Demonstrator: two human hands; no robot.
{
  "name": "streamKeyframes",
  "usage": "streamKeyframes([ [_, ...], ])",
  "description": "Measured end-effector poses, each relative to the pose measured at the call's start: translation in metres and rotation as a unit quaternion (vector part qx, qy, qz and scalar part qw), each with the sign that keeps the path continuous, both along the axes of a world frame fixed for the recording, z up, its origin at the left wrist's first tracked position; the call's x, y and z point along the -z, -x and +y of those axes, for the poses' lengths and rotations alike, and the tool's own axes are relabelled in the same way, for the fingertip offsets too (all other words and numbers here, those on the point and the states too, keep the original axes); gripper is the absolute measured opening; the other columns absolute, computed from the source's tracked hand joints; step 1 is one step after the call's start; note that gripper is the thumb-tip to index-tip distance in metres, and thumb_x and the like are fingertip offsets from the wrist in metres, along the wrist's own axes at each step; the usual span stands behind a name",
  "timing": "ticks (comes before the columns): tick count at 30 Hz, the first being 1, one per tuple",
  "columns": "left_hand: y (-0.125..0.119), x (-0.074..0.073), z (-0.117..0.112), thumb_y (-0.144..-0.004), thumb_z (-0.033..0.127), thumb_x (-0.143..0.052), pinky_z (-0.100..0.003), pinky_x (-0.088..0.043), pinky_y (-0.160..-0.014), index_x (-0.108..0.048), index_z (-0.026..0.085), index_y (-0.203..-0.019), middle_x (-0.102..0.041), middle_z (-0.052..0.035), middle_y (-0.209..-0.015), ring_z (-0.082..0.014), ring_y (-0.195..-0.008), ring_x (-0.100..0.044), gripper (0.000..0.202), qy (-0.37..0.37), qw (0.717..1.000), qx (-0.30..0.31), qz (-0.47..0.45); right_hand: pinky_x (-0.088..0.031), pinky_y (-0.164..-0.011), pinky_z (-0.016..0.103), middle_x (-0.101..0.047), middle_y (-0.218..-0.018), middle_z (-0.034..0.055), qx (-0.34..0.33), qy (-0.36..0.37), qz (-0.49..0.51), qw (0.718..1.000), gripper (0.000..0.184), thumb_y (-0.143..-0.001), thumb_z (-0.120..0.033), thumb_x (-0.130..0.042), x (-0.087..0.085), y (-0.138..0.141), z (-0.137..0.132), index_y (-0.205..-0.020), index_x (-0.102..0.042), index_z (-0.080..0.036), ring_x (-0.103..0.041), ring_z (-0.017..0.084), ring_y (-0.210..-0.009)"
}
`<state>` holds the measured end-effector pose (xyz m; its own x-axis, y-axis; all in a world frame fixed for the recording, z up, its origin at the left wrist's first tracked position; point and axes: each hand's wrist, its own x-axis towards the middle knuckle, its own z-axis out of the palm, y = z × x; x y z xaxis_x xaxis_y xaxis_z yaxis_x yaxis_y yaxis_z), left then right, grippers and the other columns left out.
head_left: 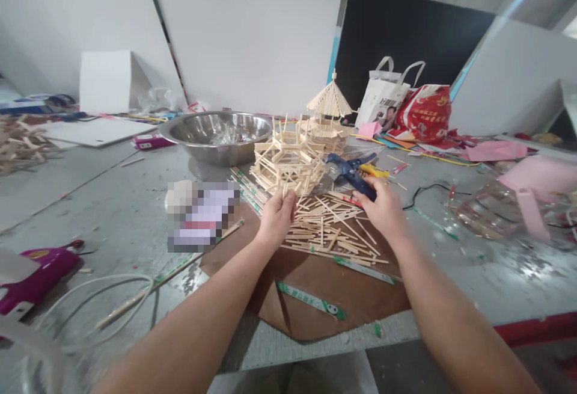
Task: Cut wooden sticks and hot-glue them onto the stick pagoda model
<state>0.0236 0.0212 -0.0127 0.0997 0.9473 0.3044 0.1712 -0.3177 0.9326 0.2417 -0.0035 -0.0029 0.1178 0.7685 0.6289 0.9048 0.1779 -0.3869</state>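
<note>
In the head view, the left hand point(276, 216) is at the middle of the frame, its grip closed with thumb and fingers pinching the lower front edge of a stick structure point(288, 159); this open lattice of pale wooden sticks is just above the frame's centre, with short sticks jutting up from its top; the right hand point(383, 207), right of centre, has its grip wrapped round one handle of a blue hand tool point(349, 168), whose head points left, close beside the structure; whether the two touch I cannot tell; a yellow object point(375, 171) shows just behind that handle.

Below the hands, loose sticks point(322, 231) lie heaped across a brown sheet point(369, 298) on the grey table point(135, 201); a green-and-white paper strip point(311, 301) lies nearer the bottom of the frame; behind the structure, at upper centre right, is a roofed stick model point(331, 102); a metal bowl point(216, 154) is at upper centre left; a purple glue gun point(45, 273) lies at lower left; a white bag point(376, 96) and a red bag point(428, 114) are side by side at upper right.
</note>
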Motion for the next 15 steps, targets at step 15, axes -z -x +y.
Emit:
streamKeyframes([
  [15,-0.002,-0.006,-0.006,-0.077,0.045,-0.036,-0.019,-0.035,-0.043,-0.042,0.018,-0.069,-0.043,0.0055,-0.048,-0.0066,-0.039,-0.043,0.029,0.006,0.995,-0.053,-0.089,-0.033,-0.029,0.018,-0.045,-0.065,-0.0042,-0.394,0.155,0.571,0.703,0.02,-0.071,-0.036,-0.05,-0.011,0.05,-0.032,-0.086,-0.047,-0.024,-0.037,0.005,-0.038],
])
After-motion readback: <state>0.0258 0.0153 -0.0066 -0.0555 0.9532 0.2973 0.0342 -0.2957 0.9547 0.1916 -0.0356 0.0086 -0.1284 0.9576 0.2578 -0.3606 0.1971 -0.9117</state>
